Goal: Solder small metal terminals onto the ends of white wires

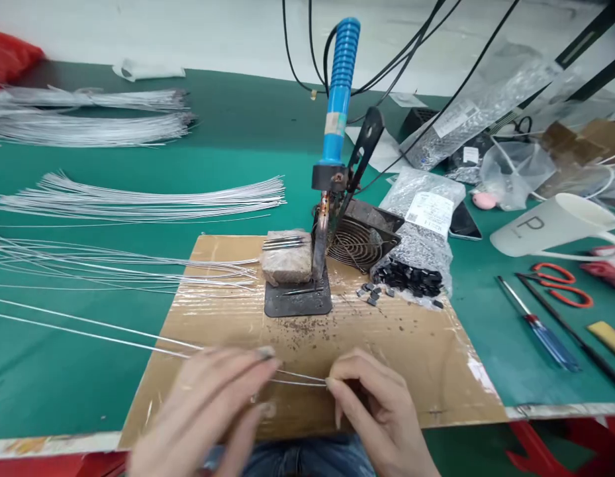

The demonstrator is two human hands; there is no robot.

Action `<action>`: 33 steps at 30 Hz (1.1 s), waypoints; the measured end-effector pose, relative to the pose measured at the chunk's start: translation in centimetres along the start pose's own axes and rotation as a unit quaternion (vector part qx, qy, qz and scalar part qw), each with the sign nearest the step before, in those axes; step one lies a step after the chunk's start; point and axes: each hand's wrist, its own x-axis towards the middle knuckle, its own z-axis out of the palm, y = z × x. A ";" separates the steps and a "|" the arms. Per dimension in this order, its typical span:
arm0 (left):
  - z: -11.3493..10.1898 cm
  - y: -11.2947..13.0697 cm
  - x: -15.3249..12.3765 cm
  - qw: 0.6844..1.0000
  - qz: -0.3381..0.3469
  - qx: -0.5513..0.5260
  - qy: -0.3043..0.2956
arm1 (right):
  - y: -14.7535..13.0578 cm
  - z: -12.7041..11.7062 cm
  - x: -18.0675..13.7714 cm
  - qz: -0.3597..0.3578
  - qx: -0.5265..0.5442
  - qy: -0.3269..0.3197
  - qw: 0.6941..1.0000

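Two thin white wires (113,334) run in from the left, pass behind my left hand (212,404) and end at my right hand (374,404). My right thumb and forefinger pinch the wire ends. Motion blurs my left hand, its fingers bent around the wires, with a small greyish spot near the fingertips that I cannot make out. Both hands are low over a cardboard sheet (436,358). Beyond them a blue-handled soldering iron (339,86) stands tip down in a holder, above a dark metal plate (297,306).
White wires (153,202) lie in bundles at left. A sponge-like block (286,265) sits beside the iron. Behind are a small fan (359,242) and a plastic bag with black pieces (411,275). A mug (545,228), screwdriver (540,328) and red-handled scissors (565,291) are at right.
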 end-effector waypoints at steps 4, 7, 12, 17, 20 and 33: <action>3.0 4.5 3.3 0.989 0.027 -0.088 -0.114 | 0.0 0.1 0.2 -0.016 -0.012 -0.012 1.000; 3.4 3.9 3.8 0.975 -0.048 -0.150 -0.158 | 0.1 0.3 0.4 -0.033 -0.018 -0.010 0.999; 4.0 2.9 2.6 0.943 -0.186 -0.193 -0.199 | 0.1 1.6 0.6 -0.036 -0.005 0.041 0.999; 4.7 3.3 2.8 0.898 -0.293 -0.272 -0.184 | -0.4 2.8 0.4 0.043 0.082 0.128 0.987; 4.6 3.7 3.4 0.880 -0.336 -0.302 -0.150 | -0.6 2.8 0.5 0.092 0.150 0.172 0.969; 3.7 5.3 5.0 0.839 -0.422 -0.333 -0.083 | -0.9 3.4 1.2 0.141 0.259 0.130 0.947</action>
